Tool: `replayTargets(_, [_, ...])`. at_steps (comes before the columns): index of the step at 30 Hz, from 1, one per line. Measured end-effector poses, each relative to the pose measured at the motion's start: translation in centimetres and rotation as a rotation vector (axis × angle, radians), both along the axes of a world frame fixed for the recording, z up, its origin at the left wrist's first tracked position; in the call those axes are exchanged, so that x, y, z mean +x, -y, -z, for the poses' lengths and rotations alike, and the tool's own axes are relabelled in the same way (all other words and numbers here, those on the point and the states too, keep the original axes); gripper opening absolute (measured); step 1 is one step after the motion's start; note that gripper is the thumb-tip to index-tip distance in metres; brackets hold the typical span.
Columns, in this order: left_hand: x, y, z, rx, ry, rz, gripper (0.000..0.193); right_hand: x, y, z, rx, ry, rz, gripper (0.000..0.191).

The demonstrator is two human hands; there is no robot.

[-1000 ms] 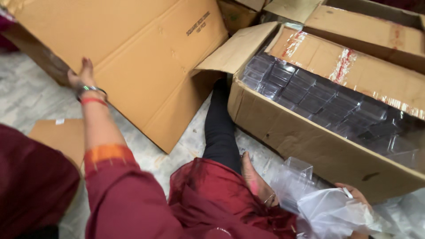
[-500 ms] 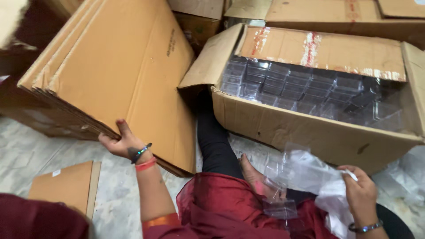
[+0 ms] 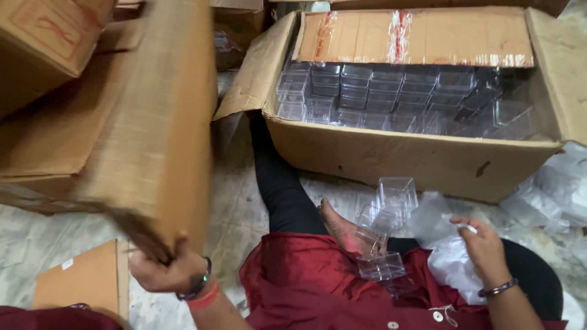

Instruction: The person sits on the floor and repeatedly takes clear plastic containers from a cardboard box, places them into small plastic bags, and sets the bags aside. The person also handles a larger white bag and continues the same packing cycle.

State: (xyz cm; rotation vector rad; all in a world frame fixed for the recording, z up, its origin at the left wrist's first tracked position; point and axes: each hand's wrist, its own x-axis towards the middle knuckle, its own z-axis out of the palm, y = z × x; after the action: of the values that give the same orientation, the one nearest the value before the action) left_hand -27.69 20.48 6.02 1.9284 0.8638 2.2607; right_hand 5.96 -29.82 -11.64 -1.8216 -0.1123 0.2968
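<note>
Marble flooring (image 3: 36, 256) shows at lower left. Left hand (image 3: 162, 272) clenches the bottom edge of a flattened brown cardboard carton (image 3: 147, 122), left of frame. Right hand (image 3: 483, 244), lower right, pinches a crumpled clear plastic bag (image 3: 449, 256) beside small clear plastic boxes (image 3: 391, 201).

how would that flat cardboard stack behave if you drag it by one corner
The cardboard stack probably stays fairly stiff: the left hand grips one corner and it holds its shape. The layers look loose at the edge, so they may fan or slide. Likely heavy for one hand.

An open brown carton (image 3: 403, 156) of clear plastic boxes (image 3: 379, 98) stands right; flattened brown cartons (image 3: 147, 122) left.
</note>
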Motion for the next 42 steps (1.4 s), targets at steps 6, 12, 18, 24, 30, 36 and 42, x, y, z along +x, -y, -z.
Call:
replayTargets(6, [-0.1,5.1,1.9,0.345,-0.602,0.133,0.041,-0.9,-0.4,2.5,-0.052,-0.088,0.049,0.026])
replayTargets(12, [5.4,8.1,8.3,0.083,-0.492,0.227,0.031,-1.0,0.3,2.7,0.065,-0.039,0.038,0.024])
replayTargets(18, [7.3,2.3,10.1,0.233,-0.537,0.205,0.037,-0.7,0.1,2.4,0.064,-0.082,0.077,0.02])
replayTargets(24, [6.9,5.9,13.3,-0.283,-0.523,0.115,0.081,-1.3,0.9,2.0,0.138,-0.073,0.111,0.017])
replayTargets(30, [7.4,7.6,11.4,0.052,-0.585,0.119,0.098,-0.6,0.4,2.6,0.206,-0.083,0.032,0.013])
replayTargets(36, [9.4,21.5,11.9,0.288,-0.668,0.957,0.077,-1.1,0.6,2.3,0.221,0.009,0.068,0.008])
replayTargets(42, [17.4,26.5,11.6,-0.105,-0.82,1.572,0.085,-5.2,5.0,-3.0,0.503,-0.182,-0.163,0.012])
